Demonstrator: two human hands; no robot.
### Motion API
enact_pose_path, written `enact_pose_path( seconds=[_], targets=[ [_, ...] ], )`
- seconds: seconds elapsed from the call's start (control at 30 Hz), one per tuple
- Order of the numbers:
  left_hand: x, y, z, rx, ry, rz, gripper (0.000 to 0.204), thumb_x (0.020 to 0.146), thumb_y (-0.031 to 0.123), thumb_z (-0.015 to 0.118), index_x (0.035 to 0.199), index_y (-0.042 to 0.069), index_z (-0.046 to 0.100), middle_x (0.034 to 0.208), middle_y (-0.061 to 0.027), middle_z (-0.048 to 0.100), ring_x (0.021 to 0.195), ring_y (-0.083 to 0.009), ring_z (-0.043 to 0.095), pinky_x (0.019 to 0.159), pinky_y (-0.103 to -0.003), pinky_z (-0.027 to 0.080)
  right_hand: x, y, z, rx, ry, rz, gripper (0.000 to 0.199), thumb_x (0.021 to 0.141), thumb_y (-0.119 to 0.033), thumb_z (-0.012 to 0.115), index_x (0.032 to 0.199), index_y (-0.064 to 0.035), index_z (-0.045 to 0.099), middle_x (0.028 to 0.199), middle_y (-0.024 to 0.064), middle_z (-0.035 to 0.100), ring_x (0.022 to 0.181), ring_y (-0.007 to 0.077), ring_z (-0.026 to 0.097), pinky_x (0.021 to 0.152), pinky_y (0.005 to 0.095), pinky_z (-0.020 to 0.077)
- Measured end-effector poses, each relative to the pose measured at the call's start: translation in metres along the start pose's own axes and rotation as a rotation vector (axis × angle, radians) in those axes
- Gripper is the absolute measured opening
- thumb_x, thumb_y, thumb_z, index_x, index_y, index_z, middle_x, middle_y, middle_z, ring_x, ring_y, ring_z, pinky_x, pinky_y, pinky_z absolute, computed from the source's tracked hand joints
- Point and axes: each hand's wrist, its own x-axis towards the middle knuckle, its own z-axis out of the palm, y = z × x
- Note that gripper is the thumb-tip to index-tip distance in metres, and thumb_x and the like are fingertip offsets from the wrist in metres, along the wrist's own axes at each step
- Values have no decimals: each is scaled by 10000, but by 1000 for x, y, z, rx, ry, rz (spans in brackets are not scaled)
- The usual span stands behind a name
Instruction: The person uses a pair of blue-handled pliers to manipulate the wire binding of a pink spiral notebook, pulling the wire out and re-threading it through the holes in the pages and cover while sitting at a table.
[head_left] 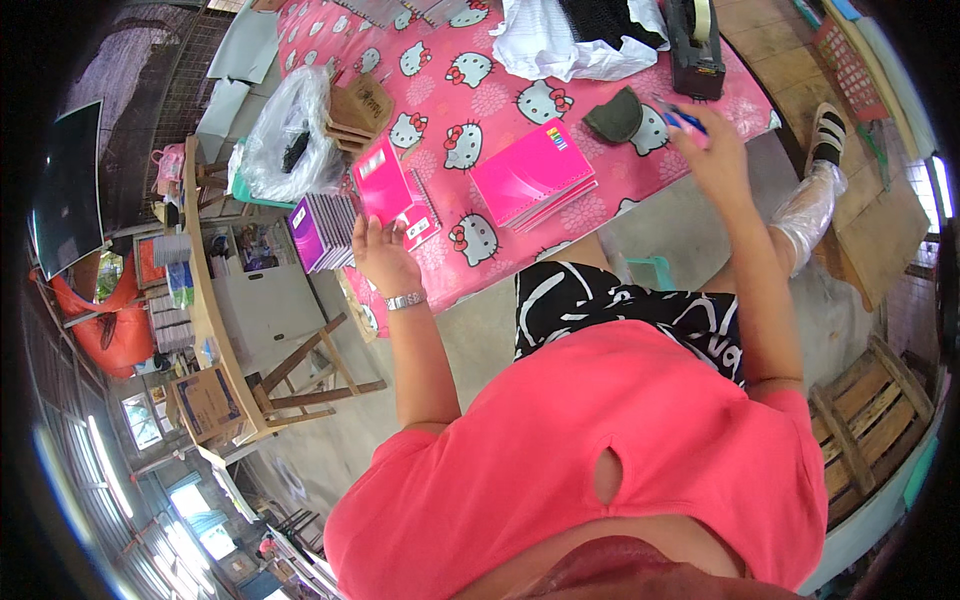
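My left hand (387, 262), with a metal watch on the wrist, grips the lower edge of a pink notebook (382, 178). That notebook lies partly over another pink spiral notebook (425, 212). Beside them on the left stands a stack of purple spiral notebooks (318, 232). My right hand (714, 150) is closed around a small blue-and-red tool (686, 121) with a thin tip; its exact kind is unclear. Near that tip is a dark green half-round piece (613, 116). Between my hands sits a stack of pink notebooks (535, 174).
The table has a pink cartoon-cat cover (430, 110). A black tape dispenser (697, 55) and white cloth (535, 40) are at the far side. Left are a clear plastic bag (285, 145) and brown cardboard pieces (357, 110). A wooden bench (222, 320) stands farther left.
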Motion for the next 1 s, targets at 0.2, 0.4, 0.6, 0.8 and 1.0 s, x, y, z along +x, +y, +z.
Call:
enact_pose_path(
  seconds=[0.2, 0.4, 0.6, 0.8, 1.0],
  targets=[
    [12, -39, -57, 394, 87, -7, 259, 888, -50, 598, 1135, -11, 527, 954, -81, 620, 739, -168, 619, 584, -284, 531, 11, 53, 13, -409, 24, -143, 315, 789, -244, 724, 1044, -68, 662, 1000, 133, 646, 994, 346, 594, 861, 481, 456],
    [1, -49, -59, 726, 37, 124, 300, 884, -25, 648, 1167, -57, 556, 995, -88, 645, 831, -143, 615, 716, -259, 498, 42, -12, 22, -376, 77, -250, 213, 826, -211, 678, 984, -71, 654, 953, 106, 643, 945, 334, 604, 817, 454, 477],
    [6, -57, -70, 741, 32, 138, 326, 879, -20, 664, 1187, -70, 571, 1051, -108, 650, 882, -155, 623, 757, -264, 506, 129, -33, 76, -207, 154, -454, 181, 869, -175, 646, 1001, -50, 648, 956, 123, 654, 907, 318, 627, 806, 401, 495],
    [12, -60, -68, 687, -17, 139, 292, 887, -45, 637, 1171, -62, 577, 1027, -95, 648, 867, -151, 616, 751, -262, 503, 174, 7, 129, -700, -194, -414, 178, 827, -229, 609, 929, -112, 697, 900, 129, 652, 958, 302, 621, 836, 453, 491],
    [17, -24, -67, 404, 83, 126, 370, 806, -129, 550, 1159, -26, 582, 1133, -107, 620, 941, -170, 589, 803, -302, 492, 150, -23, 103, -457, 39, -441, 141, 808, -193, 654, 887, -80, 679, 911, 134, 636, 941, 309, 611, 810, 439, 491]
  ],
)
